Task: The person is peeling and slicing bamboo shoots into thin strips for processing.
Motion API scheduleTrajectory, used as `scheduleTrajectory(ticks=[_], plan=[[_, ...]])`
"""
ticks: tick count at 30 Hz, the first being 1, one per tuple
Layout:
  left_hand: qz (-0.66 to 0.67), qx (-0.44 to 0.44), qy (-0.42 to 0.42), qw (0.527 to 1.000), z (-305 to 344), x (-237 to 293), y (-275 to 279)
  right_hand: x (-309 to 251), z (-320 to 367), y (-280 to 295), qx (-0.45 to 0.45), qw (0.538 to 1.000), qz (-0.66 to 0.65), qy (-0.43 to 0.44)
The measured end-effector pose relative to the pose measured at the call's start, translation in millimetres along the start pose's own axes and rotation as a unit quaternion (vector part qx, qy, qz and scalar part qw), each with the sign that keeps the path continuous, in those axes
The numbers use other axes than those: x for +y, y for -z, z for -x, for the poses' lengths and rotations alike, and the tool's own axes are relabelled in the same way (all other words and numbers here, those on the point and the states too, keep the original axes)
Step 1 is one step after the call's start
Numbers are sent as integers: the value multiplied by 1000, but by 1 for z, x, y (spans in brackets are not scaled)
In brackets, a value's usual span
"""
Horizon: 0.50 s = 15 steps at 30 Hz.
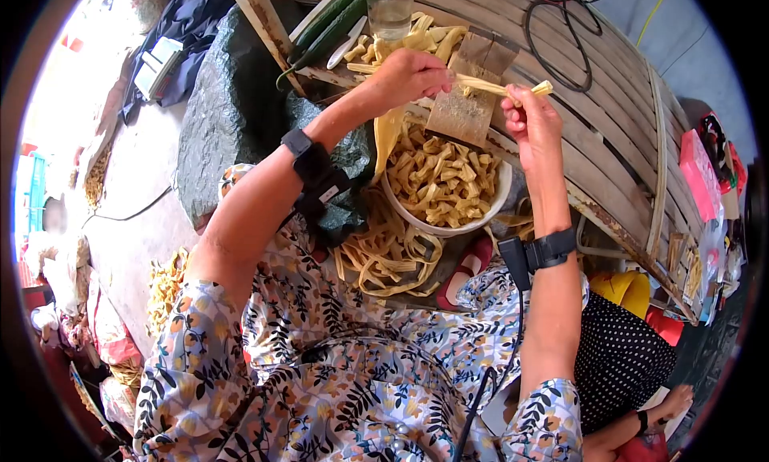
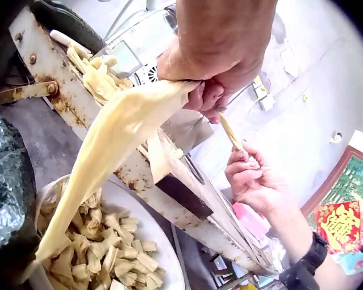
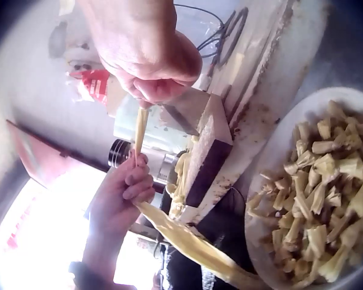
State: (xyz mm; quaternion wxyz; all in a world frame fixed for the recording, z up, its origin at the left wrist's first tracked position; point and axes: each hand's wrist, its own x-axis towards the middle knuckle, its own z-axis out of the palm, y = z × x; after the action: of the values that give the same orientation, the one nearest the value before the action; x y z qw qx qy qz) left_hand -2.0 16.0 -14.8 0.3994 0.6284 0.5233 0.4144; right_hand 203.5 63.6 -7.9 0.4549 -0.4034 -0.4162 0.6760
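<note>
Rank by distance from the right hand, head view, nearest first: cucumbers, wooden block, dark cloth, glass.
From the right hand:
1. Wooden block, just to its left.
2. Glass, farther left, past the block.
3. Cucumbers, left of the glass.
4. Dark cloth, far left, beyond the cucumbers.

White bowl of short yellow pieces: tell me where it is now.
In the head view, the white bowl of short yellow pieces sits just right of centre, below the brown wooden board, with long yellow strips at its lower left.
</note>
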Motion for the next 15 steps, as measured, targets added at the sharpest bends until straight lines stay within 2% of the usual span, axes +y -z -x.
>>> scheduleTrajectory(ticks=[1,4,7,15], plan=[[22,7,-21,1000,-5,-5,0,0,-6,2,-6,1000,-27,-13],[58,6,10,998,-10,-7,4,-3,-12,5,-53,993,-100,-28],[73,3,23,997,-14,-8,5,-2,-17,6,-34,991,-122,-49],[22,65,-11,998,-34,-19,4,7,-38,-2,2,995,-96,-14]])
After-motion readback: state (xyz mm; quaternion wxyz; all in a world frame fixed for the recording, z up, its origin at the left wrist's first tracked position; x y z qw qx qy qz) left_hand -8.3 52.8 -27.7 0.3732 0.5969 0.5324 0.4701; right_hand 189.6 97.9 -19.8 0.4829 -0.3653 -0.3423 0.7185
